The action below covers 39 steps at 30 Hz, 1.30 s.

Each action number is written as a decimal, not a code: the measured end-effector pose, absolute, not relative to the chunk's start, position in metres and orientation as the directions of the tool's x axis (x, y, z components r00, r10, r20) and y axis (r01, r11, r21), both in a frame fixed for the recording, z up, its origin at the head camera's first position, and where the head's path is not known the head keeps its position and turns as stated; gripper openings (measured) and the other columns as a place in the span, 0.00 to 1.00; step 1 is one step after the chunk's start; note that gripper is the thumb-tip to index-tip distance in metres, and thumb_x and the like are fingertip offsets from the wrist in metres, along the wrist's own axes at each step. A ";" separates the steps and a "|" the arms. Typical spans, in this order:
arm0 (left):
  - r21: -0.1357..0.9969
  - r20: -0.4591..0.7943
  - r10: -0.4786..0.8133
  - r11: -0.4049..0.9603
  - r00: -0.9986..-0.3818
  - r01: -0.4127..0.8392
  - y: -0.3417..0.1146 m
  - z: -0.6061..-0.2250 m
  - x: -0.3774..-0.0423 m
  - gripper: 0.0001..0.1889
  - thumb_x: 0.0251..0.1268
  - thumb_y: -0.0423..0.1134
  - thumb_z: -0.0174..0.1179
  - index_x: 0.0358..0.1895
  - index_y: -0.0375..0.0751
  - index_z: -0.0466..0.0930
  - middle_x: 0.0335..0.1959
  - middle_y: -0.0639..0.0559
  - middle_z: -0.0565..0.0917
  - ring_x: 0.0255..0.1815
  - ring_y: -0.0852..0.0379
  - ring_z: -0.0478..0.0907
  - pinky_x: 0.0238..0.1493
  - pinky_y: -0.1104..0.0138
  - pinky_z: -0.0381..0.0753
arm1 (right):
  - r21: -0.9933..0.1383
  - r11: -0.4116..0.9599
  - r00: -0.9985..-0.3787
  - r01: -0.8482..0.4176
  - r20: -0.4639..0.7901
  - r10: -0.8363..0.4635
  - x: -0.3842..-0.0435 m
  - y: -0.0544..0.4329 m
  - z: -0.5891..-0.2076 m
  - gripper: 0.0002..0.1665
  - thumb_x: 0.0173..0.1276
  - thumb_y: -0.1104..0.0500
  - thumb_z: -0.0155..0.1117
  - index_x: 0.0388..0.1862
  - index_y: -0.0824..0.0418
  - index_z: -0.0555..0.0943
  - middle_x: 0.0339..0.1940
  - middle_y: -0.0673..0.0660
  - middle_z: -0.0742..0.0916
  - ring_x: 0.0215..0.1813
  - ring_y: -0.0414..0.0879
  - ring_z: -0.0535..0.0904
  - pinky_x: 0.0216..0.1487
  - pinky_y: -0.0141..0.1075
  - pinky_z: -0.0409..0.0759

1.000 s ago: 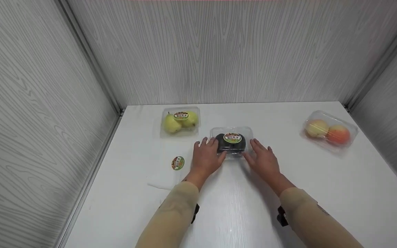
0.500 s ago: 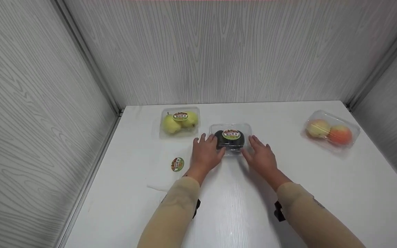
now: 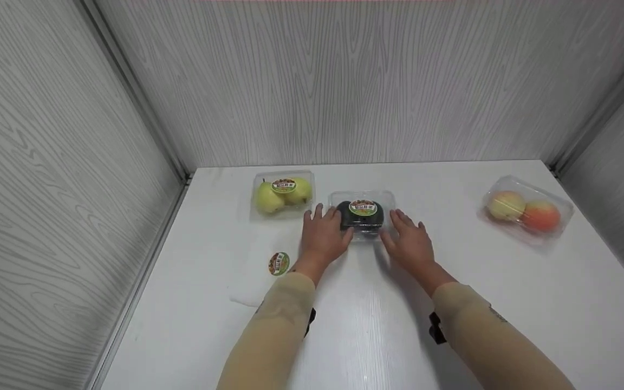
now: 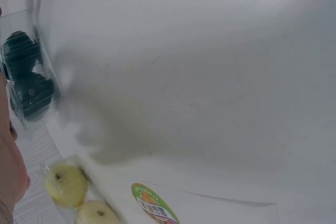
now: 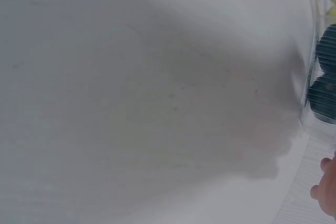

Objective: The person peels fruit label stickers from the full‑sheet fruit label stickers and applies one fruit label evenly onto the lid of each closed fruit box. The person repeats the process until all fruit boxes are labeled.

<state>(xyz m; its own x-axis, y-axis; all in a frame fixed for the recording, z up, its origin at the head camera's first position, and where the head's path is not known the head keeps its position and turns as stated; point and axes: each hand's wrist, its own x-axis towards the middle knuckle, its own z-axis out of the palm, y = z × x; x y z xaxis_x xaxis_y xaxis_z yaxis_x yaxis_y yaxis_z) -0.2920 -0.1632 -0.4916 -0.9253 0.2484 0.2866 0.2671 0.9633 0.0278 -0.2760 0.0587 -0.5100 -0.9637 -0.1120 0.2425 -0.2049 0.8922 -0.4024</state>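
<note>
A clear plastic fruit box with two dark, round fruits sits on the table, an oval sticker on its lid. My left hand touches its left side, thumb at the front edge. At the right side is my right hand, fingers extended along the box and thumb near the front corner. Both hands lie with fingers spread and fairly straight. The left wrist view shows the dark fruits through the clear wall; in the right wrist view the box is partly cut off.
Behind and left stands a clear box of yellow-green pears with a similar sticker. A box with a pale and a red-orange fruit lies at the right. One loose oval sticker rests by my left wrist. Grey wood-grain walls enclose the table.
The box of dark fruits has slid a little away from me, toward the back wall, with both hands following at its sides. The view has shifted slightly.
</note>
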 end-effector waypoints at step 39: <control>0.006 0.229 0.214 0.975 -0.950 0.222 -0.168 -0.482 -0.306 0.32 0.79 0.62 0.53 0.69 0.40 0.80 0.72 0.50 0.80 0.79 0.42 0.65 0.82 0.46 0.52 | -0.420 0.893 -0.980 -0.161 0.174 -0.095 -0.293 0.046 -0.500 0.41 0.82 0.41 0.55 0.83 0.64 0.65 0.82 0.64 0.69 0.82 0.60 0.65 0.81 0.62 0.55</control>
